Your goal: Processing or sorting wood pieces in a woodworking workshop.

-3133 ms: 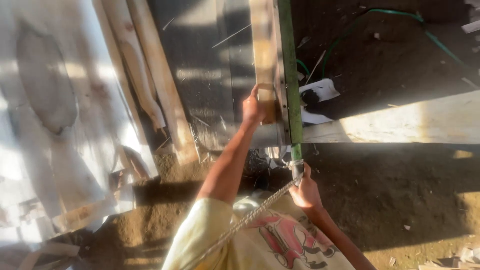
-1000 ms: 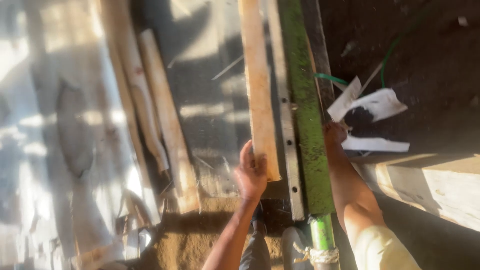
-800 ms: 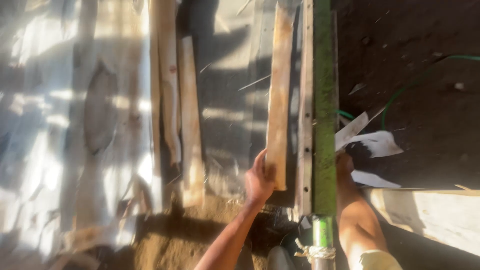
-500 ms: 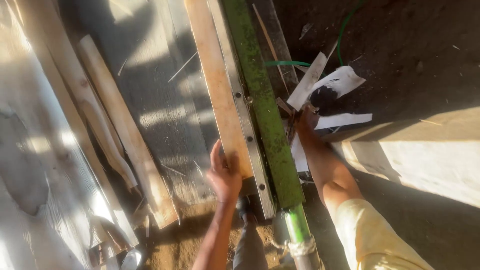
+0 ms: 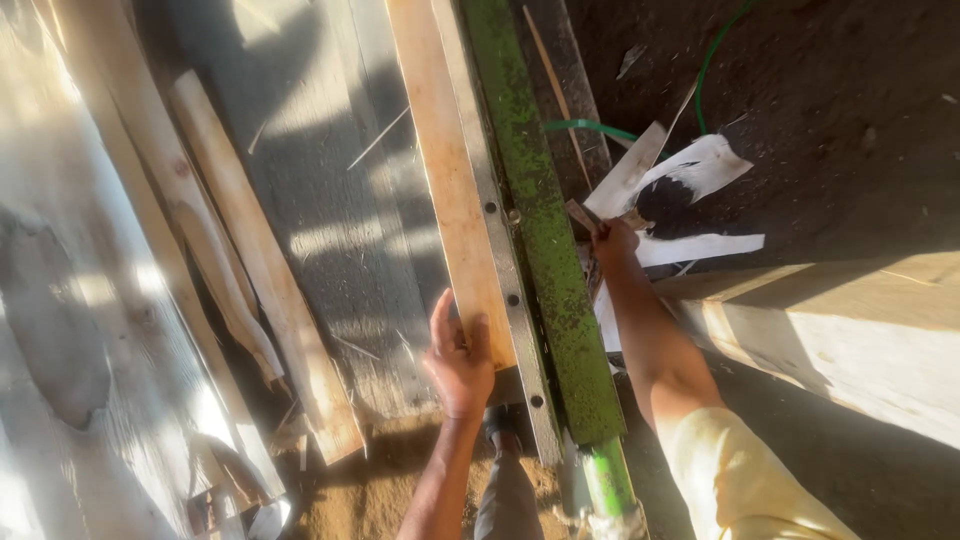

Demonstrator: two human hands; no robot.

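Left hand: the left hand (image 5: 458, 358) lies at the near end of a pale wooden plank (image 5: 447, 175), fingers curled around its left edge, thumb laid flat on the face.

Plank: it runs up and away from the person, tilted slightly left, its right edge tight against a grey metal rail (image 5: 497, 235) with bolt heads along it.

Green beam: a mossy green beam (image 5: 541, 225) lies just beside the rail on the right, running parallel; its near end meets a brighter green pipe (image 5: 607, 480).

Right hand: the right hand (image 5: 613, 240) reaches past the beam's right edge and closes on a small piece of wood (image 5: 582, 216); I cannot tell how the fingers sit around it.

Right of the beam: white scraps of paper or sheeting (image 5: 700, 170) lie on dark soil, with a thin green hose (image 5: 700, 80) curving above them. A broad pale timber (image 5: 850, 330) crosses below, close under the forearm, leaving only a narrow gap.

Left of the plank: a strip of grey weathered boarding (image 5: 330, 230) lies bare, then two rough slabs of wood (image 5: 250, 270) lean on a shiny sheet (image 5: 60, 300).

Near ground: sandy dirt (image 5: 370, 490) below the left wrist.
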